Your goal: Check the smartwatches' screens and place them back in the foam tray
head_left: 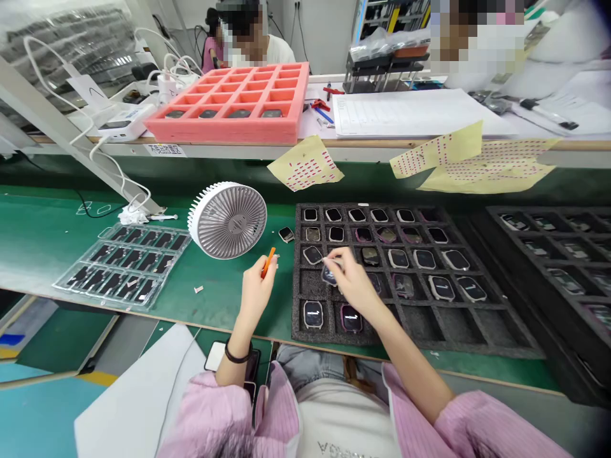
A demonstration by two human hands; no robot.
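Note:
My left hand [256, 287] is closed around a slim orange stick-like tool [268, 261], held upright over the green table. Its exact kind does not show. My right hand [353, 278] pinches a smartwatch body [328, 275] over the dark foam tray [315, 284], its strap absent. Whether the watch rests in the compartment or hangs above it, I cannot tell. Other smartwatches fill many of the tray's compartments. Two in the front row, a silver-edged watch [313, 314] and a purple-edged watch [351, 318], have lit screens. One loose watch [286, 235] lies left of the tray.
A white round fan [228, 221] stands behind my left hand. Farther left lies a clear plastic tray [162, 280] of small black parts. A second foam tray [539, 254] is at the right. On the shelf sits a pink foam tray [229, 131]; people are beyond it.

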